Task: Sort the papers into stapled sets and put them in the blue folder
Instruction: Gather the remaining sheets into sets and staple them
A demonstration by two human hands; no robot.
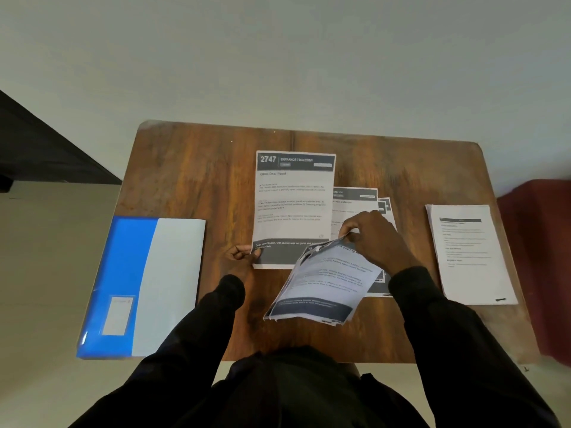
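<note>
- Black sleeves (216, 319): nearest, both reaching over the surface (200, 168), which is brown wood grain with rounded far corners.
- Bent sheaf (321, 282): printed pages, lifted and curled. It hangs below the right grip (370, 239), whose fingers are closed in a pinch on its top edge.
- Left grip (244, 253): fingers curled onto the lower left corner of the 2747 sheet (293, 208), which lies flat and extends beyond the grip.
- Blue folder (123, 282): flat, left of the left grip and apart from it, its left side overhanging the surface edge.
- Fanned papers (355, 199): flat, under and beyond the right grip.
- White stack (469, 251): right of the right grip, well apart.
- Room: beige floor (37, 257) at left, dark red object (537, 242) at right, pale wall (278, 57) beyond.
</note>
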